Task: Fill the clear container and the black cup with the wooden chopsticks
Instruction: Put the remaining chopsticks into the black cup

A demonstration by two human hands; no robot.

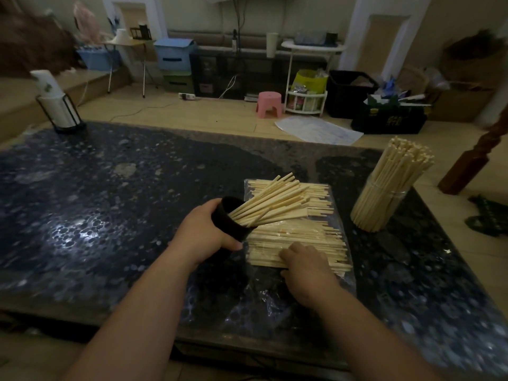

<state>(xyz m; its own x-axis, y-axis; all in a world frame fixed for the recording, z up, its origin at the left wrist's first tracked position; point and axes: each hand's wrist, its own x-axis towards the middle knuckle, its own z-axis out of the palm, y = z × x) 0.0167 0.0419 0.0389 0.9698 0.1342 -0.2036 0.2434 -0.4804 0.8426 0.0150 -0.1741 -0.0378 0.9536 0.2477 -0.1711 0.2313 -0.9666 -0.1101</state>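
Dozens of pale wooden chopsticks (297, 240) lie in a loose, flat pile on a clear plastic sheet (342, 224), right of the middle of the dark, speckled table (110, 188). They are thin, square-cut and light yellow, mostly lying side by side with their ends pointing right.

The left hand (204, 232) grips the black cup (228, 218) just left of the pile, fingers and thumb wrapped round its wall. The cup is tipped over towards the right, its mouth facing the pile. A bundle of sticks pokes out of it and fans up and to the right above the ones on the sheet.

The right hand (305, 268) rests knuckles-up on the near edge of the pile, its fingers bent down onto the sticks and its thumb at the edge. I cannot tell whether it actually has hold of any.

Well to the right, near the table's far right side, the clear container (382, 204) stands packed with chopsticks. They rise far above its rim and lean to the right, spreading a little at the top.

At the far left corner stands a paper-towel holder (59, 105) with a black wire frame.
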